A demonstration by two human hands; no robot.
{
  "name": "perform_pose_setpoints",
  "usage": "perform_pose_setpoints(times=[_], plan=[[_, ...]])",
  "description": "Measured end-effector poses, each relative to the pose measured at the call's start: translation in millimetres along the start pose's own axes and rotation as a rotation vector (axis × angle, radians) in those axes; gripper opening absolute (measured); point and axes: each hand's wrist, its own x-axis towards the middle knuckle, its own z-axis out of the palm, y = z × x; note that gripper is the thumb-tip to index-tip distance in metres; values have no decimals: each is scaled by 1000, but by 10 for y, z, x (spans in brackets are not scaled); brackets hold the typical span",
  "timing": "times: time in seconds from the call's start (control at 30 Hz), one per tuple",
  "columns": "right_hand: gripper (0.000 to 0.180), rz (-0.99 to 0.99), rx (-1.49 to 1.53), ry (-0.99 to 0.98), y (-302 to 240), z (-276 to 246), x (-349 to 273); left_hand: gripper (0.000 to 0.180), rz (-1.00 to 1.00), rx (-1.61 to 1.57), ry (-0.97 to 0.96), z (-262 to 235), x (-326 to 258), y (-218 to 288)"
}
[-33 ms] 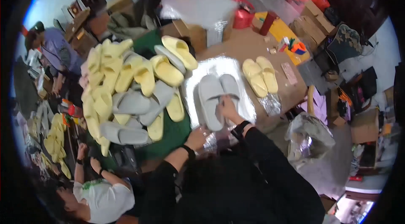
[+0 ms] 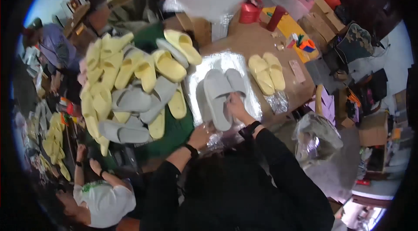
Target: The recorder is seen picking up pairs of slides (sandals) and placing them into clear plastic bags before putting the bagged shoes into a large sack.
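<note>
A pair of grey slippers (image 2: 217, 96) lies over shiny clear plastic bags (image 2: 254, 100) on the table, toes pointing away from me. My right hand (image 2: 236, 105) is closed on the slippers where the two meet, below their straps. The left slipper looks tilted and throws a shadow on the plastic. At the near edge of the plastic, my left hand (image 2: 200, 137) has its fingers curled at the crinkled film; the fingertips are blurred. To the left rises a pile of yellow slippers (image 2: 111, 63) and grey slippers (image 2: 130, 100) on green cloth.
Right of the plastic sits a yellow slipper pair (image 2: 267, 73) in film. Beyond are a red tin (image 2: 250, 12), a dark red cylinder (image 2: 276, 18) and an orange tape holder (image 2: 308, 46). A clear bag (image 2: 318, 137) hangs by the table's right side. Co-workers are at left and across.
The whole view has shifted slightly. The left grey slipper has tilted and moved closer over the right one under my right hand. My left hand stays at the plastic's near edge.
</note>
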Motion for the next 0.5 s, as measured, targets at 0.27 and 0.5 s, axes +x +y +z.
perform_pose_setpoints(times=[0.27, 0.5], plan=[[37, 427, 713, -476, -421, -1733, -632, 48, -237, 26, -40, -15, 52, 92], [35, 476, 778, -986, -290, -1963, -1016, 26, -372, -232, 84, -277, 308, 214]])
